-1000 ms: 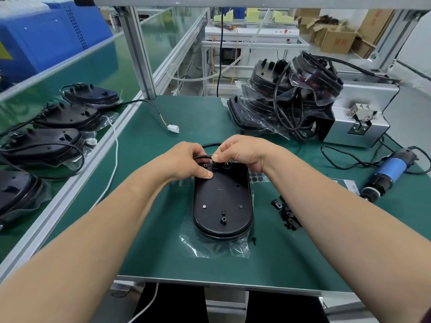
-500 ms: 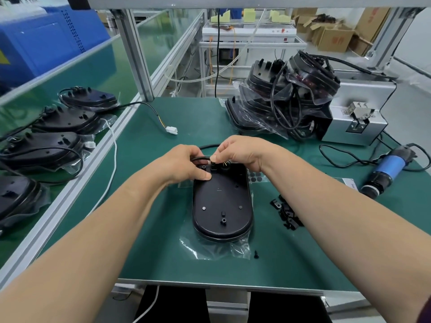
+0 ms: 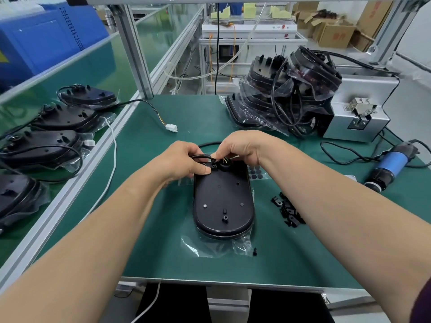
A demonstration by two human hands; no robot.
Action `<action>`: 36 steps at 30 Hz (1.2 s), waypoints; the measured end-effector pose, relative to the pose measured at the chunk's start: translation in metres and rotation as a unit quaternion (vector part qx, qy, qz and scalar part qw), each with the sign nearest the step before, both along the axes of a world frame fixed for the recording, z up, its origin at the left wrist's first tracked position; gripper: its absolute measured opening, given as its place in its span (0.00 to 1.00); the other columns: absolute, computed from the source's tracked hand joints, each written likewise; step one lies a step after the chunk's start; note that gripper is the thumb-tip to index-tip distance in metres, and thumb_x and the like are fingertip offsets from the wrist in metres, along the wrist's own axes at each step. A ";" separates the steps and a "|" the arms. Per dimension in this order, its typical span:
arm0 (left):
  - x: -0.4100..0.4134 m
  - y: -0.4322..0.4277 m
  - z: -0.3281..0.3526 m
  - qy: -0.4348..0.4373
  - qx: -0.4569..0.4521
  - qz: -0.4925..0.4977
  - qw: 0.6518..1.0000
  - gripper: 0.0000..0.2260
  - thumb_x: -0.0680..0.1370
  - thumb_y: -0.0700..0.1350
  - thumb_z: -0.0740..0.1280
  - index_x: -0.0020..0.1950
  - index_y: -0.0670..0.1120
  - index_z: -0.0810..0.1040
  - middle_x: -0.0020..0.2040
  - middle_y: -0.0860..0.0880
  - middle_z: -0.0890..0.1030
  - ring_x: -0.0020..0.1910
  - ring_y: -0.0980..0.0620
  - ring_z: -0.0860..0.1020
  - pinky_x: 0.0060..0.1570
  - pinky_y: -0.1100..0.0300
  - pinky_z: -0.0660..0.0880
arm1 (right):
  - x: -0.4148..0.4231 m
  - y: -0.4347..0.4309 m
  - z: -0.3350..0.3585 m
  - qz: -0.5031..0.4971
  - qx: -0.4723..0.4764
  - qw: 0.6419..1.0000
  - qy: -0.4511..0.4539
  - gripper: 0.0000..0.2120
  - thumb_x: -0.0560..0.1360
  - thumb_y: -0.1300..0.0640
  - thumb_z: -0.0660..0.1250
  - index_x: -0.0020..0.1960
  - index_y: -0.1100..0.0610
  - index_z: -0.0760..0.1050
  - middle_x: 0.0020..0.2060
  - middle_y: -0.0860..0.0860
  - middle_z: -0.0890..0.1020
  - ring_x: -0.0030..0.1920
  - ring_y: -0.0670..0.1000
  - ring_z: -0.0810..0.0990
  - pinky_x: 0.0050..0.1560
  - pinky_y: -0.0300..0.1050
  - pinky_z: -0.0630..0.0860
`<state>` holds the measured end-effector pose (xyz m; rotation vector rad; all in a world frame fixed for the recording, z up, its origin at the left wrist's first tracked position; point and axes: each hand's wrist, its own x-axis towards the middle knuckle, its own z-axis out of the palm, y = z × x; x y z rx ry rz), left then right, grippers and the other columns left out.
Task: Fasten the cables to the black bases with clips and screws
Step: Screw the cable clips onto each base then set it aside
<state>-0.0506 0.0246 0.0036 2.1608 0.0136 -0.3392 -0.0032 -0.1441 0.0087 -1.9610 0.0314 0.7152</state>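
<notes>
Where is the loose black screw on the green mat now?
In the head view, the loose screw lies near the table's front edge, just right of the clear bag under the black base.

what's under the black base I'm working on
A clear plastic bag lies under the base, sticking out at its near end, on the green mat. The base hides anything else under it.

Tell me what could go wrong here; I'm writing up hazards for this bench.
1. A loose screw lies on the plastic bag near the table edge; a nudge could knock it off.
2. Both hands hold the cable at the base; its thin wires could get pinched.
</notes>
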 end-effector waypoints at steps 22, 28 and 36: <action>0.001 0.003 -0.007 -0.007 -0.038 0.010 0.999 0.08 0.68 0.36 0.77 0.40 0.43 0.80 0.24 0.55 0.77 0.21 0.59 0.72 0.22 0.69 0.68 | -0.004 -0.006 0.001 0.086 -0.025 0.994 -0.064 0.10 0.75 0.62 0.72 0.37 0.56 0.76 0.31 0.49 0.78 0.37 0.48 0.74 0.39 0.42 0.69; 0.003 0.003 -0.008 -0.018 -0.024 -0.001 1.000 0.08 0.68 0.36 0.78 0.41 0.43 0.81 0.28 0.52 0.78 0.23 0.60 0.73 0.25 0.69 0.70 | -0.007 -0.008 0.001 0.080 -0.022 0.993 -0.079 0.09 0.75 0.62 0.72 0.38 0.55 0.75 0.40 0.52 0.77 0.42 0.50 0.72 0.45 0.42 0.68; 0.010 0.008 -0.008 0.030 -0.089 -0.012 0.996 0.02 0.73 0.42 0.74 0.44 0.48 0.84 0.37 0.56 0.82 0.38 0.58 0.75 0.34 0.64 0.68 | -0.010 -0.008 -0.001 0.055 -0.017 0.995 -0.079 0.10 0.72 0.65 0.73 0.36 0.55 0.75 0.41 0.52 0.79 0.52 0.52 0.74 0.62 0.48 0.69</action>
